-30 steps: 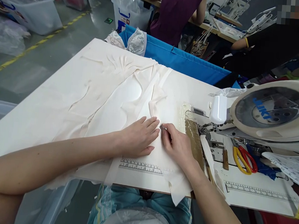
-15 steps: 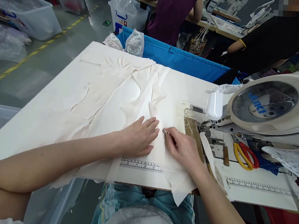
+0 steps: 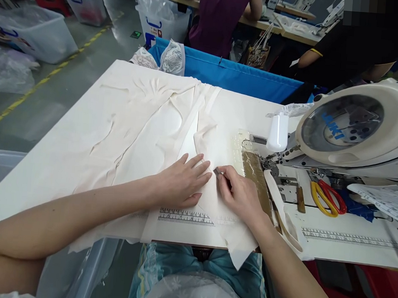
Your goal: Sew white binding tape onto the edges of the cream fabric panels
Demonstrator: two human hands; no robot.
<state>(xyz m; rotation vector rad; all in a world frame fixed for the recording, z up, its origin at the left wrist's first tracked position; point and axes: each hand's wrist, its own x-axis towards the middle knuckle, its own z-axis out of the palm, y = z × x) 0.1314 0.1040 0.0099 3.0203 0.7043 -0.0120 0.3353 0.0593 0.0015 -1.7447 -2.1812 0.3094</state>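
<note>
My left hand (image 3: 185, 180) lies flat, fingers spread, on thin cream fabric (image 3: 143, 113) that covers much of the white table. Just right of its fingertips, my right hand (image 3: 239, 190) pinches a small dark grey metal piece (image 3: 217, 171) between thumb and fingers. Most of that piece is hidden in the grip, so its kind does not show. Its tip is by the edge of a fabric strip (image 3: 207, 136) near the left fingertips. Below the right hand, a corner of cream fabric (image 3: 240, 247) hangs over the table's front edge.
A sewing machine (image 3: 351, 121) stands at the right, with yellow-and-red handled scissors (image 3: 327, 199) and a wooden-handled tool (image 3: 300, 199) by it. Printed rulers (image 3: 186, 216) run along the front. Behind are a blue cloth bin (image 3: 238, 72), lace cups (image 3: 173, 57) and two people.
The view has shifted slightly. My left hand stays flat on the fabric; the right keeps its pinch, with a little more of the grey metal piece showing.
</note>
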